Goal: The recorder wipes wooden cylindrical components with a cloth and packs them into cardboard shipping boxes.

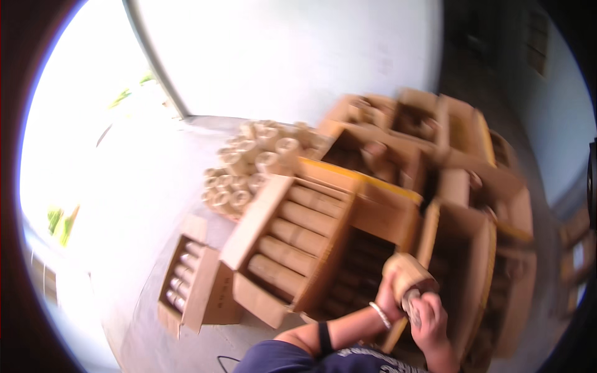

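My left hand (388, 299), with a white bracelet at its wrist, is wrapped round a short pale bamboo tube (407, 271). The tube is tilted, its dark open end facing my right hand. Closed fingers of my right hand (430, 321) are at that end, around a small greyish piece (410, 299) too blurred to name. Both hands are above open cardboard boxes. Just left of them, a box (257, 299) holds a row of long bamboo tubes (292, 239).
More open cardboard boxes (463, 227) with bamboo pieces crowd the right and back. A heap of bamboo tubes (249, 158) lies on the floor at the back. A smaller box (214, 292) with wrapped cylinders stands at the left. Behind is a white wall (292, 56).
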A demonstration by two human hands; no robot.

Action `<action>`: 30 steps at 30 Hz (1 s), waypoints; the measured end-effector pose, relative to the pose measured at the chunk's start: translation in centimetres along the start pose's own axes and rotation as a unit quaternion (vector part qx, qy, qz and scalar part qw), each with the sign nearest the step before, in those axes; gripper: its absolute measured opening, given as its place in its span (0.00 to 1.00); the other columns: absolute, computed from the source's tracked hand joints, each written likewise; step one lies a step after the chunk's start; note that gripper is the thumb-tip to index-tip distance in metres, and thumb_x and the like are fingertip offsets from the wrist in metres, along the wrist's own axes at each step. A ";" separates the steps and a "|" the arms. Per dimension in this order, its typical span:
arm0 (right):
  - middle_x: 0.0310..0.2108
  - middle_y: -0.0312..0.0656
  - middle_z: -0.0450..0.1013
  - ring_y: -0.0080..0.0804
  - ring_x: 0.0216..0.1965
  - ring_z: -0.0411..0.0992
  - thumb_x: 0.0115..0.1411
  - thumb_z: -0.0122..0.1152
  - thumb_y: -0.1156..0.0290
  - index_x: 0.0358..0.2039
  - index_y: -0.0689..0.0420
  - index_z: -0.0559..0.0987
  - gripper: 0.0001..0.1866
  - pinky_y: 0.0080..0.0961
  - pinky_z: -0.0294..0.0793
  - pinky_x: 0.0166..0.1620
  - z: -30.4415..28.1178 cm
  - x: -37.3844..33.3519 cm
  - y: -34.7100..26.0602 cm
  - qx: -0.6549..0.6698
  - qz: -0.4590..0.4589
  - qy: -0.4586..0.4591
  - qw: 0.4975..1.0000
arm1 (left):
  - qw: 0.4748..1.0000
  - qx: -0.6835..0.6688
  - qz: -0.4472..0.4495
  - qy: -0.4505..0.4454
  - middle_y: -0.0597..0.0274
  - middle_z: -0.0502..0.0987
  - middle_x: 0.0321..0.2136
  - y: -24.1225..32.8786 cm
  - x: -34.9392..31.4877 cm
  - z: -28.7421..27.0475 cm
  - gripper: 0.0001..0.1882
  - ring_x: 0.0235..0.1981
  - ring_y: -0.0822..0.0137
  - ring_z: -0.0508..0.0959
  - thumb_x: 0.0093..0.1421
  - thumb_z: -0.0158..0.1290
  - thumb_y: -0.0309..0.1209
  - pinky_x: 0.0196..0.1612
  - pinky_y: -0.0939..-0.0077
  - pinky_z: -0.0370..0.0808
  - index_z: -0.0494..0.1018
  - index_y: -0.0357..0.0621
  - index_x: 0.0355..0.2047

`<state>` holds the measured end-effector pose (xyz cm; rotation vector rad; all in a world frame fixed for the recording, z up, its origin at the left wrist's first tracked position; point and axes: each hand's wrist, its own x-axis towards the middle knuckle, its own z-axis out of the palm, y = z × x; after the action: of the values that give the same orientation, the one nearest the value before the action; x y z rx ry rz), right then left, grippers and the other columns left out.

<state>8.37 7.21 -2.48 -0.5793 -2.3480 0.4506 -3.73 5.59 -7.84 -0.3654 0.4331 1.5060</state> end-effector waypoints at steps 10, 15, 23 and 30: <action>0.37 0.50 0.66 0.48 0.37 0.68 0.58 0.50 0.71 0.38 0.57 0.72 0.09 0.38 0.70 0.37 0.6 0.3 0.0 0.029 0.000 0.001 1.000 | 0.994 -0.073 -0.081 -0.013 0.54 0.73 0.41 2.5 -0.5 -1.1 0.38 0.43 0.59 0.73 0.49 0.49 0.59 0.51 0.64 0.67 0.64 0.40 0.49; 0.35 0.52 0.62 0.53 0.36 0.65 0.39 0.51 0.83 0.35 0.61 0.68 0.18 0.41 0.67 0.40 2.7 -1.2 2.7 -0.038 0.115 -0.030 0.992 | 0.997 -0.045 -0.063 -0.004 0.52 0.73 0.41 4.6 -0.4 -0.4 0.36 0.42 0.59 0.74 0.50 0.49 0.57 0.48 0.64 0.69 0.63 0.41 0.50; 0.34 0.47 0.64 0.46 0.35 0.67 0.35 0.52 0.88 0.34 0.59 0.71 0.21 0.33 0.69 0.38 3.3 -4.3 5.0 0.040 0.234 -0.023 0.971 | 0.994 0.042 0.094 0.039 0.47 0.68 0.45 14.7 -1.5 -4.0 0.38 0.47 0.50 0.70 0.48 0.53 0.53 0.51 0.52 0.67 0.57 0.43 0.53; 0.33 0.47 0.65 0.45 0.34 0.68 0.37 0.57 0.86 0.34 0.59 0.71 0.19 0.32 0.70 0.36 4.6 -5.3 3.0 0.071 0.277 -0.035 0.958 | 0.956 0.231 0.135 0.124 0.53 0.69 0.43 16.8 0.6 -7.9 0.34 0.44 0.56 0.72 0.48 0.57 0.42 0.46 0.58 0.71 0.58 0.40 0.51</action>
<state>9.67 6.27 -9.88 -1.1717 -2.1696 0.8954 -20.84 2.92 -14.42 -0.1267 1.0475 1.5689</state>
